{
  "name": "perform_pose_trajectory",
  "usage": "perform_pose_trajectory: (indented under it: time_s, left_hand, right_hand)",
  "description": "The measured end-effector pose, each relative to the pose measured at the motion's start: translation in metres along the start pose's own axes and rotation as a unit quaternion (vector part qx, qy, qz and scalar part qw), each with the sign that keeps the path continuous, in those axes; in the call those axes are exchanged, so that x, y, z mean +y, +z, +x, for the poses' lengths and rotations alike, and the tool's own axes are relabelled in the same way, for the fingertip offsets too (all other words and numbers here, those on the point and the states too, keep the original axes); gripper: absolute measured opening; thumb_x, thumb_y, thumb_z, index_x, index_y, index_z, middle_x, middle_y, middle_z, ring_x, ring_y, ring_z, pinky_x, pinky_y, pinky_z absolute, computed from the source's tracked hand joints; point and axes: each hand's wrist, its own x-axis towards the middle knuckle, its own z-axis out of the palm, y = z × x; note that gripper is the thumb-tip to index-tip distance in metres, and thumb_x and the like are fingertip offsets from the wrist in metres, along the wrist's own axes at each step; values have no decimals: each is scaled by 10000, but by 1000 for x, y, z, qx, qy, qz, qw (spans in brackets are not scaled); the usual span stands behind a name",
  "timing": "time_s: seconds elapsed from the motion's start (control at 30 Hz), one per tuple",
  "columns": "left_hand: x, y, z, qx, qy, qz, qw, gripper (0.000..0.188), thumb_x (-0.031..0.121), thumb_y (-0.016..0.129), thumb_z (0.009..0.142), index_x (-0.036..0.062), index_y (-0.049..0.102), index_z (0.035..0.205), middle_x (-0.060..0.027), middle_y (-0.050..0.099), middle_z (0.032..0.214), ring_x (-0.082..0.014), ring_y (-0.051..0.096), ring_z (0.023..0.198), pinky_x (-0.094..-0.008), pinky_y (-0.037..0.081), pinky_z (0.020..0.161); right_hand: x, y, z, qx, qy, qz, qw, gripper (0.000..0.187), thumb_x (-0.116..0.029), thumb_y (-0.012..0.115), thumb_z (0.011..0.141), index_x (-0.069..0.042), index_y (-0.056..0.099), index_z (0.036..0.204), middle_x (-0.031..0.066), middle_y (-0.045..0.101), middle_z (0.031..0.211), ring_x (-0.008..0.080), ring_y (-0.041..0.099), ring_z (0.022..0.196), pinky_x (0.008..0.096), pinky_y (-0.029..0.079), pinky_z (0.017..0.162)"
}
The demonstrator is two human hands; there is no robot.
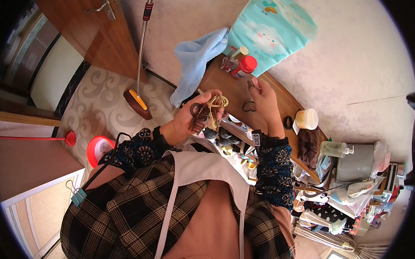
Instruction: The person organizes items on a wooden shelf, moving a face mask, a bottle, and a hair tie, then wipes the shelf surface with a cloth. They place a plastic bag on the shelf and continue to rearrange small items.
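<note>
My left hand is closed around hair claw clips, a brown one and a gold one. It is just off the near edge of the wooden tabletop. Over that tabletop, my right hand pinches something small and brownish at its fingertips, too small to name. A thin black loop lies on the wood close to the right hand. Farther back stand a red-lidded jar and a clear bottle with a gold cap.
A blue towel hangs at the table's left end, beside a turquoise package. To the right are a cream jar, a dark brown furry item and a pump bottle. A broom and a red bucket stand left.
</note>
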Motion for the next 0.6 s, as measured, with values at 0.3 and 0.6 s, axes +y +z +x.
perform_pose_trajectory:
  time_s: [0.3, 0.6]
  left_hand:
    - [-6, 10, 48, -66, 48, -200, 976, 305, 253, 558, 955, -30, 628, 1044, -181, 634, 1145, -306, 609, 1093, -415, 477, 1004]
    - [-18, 4, 52, -58, 76, -116, 989, 458, 373, 424, 995, 27, 612, 1229, -133, 583, 1352, -309, 535, 1265, -450, 383, 1120]
  right_hand:
    - [-15, -12, -4, -6, 127, 409, 904, 178, -202, 498, 1019, -69, 588, 1095, 31, 654, 840, 82, 529, 673, 222, 394, 567]
    - [-62, 32, -20, -46, 44, 192, 979, 263, -141, 489, 1010, -9, 569, 1223, 88, 685, 952, 181, 642, 829, 341, 521, 739]
